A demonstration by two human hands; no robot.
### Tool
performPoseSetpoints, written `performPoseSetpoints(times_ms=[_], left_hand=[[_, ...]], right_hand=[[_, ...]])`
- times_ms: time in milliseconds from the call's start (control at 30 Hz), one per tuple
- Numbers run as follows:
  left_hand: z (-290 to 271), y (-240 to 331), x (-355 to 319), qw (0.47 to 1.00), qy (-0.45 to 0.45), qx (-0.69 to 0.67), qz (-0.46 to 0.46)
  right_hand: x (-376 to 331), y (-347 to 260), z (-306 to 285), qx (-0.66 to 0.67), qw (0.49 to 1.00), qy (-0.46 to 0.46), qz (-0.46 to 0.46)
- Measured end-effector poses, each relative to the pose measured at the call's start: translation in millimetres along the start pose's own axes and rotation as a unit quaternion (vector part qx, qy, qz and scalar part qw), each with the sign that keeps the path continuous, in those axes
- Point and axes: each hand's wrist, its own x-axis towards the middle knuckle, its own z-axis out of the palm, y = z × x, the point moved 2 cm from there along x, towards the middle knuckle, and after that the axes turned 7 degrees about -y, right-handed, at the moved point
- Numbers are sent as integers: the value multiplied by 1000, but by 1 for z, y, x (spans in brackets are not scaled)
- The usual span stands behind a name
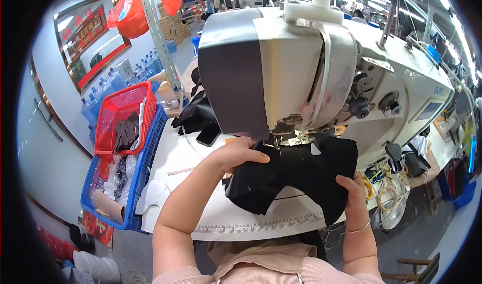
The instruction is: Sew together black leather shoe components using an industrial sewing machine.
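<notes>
A piece of black fabric (296, 171) with a curved, notched lower edge lies across the sewing machine's bed, its far edge under the presser foot (295, 140). My left hand (240, 154) grips the fabric's left part close to the needle area, thumb on top and fingers hidden beyond. At the right edge, my right hand (353, 187) pinches the fabric, thumb above and the other fingers behind it. The large white sewing machine (296, 58), with a dark grey front cover, stands over both hands.
On the table left of the machine are a dark phone (208, 134) and more black fabric (193, 114). A red basket (125, 86) sits in a blue crate (143, 203) at the left. A ruler strip (261, 225) runs along the table's front edge. Tape rolls (386, 197) hang at the right.
</notes>
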Motion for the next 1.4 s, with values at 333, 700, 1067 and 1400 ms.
performPoseSetpoints(times_ms=[333,700,1067,1400], left_hand=[[5,17,-2,998,5,-42,48],[-14,-4,5,997,-31,-51,53],[-16,-6,7,993,9,-100,59],[-18,-15,5,989,-16,-130,75]], right_hand=[[28,-11,-3,-11,1000,-11,23],[44,-22,-4,-22,998,-36,56],[22,3,-22,-101,995,-19,12],[37,-11,-20,-117,991,-51,31]])
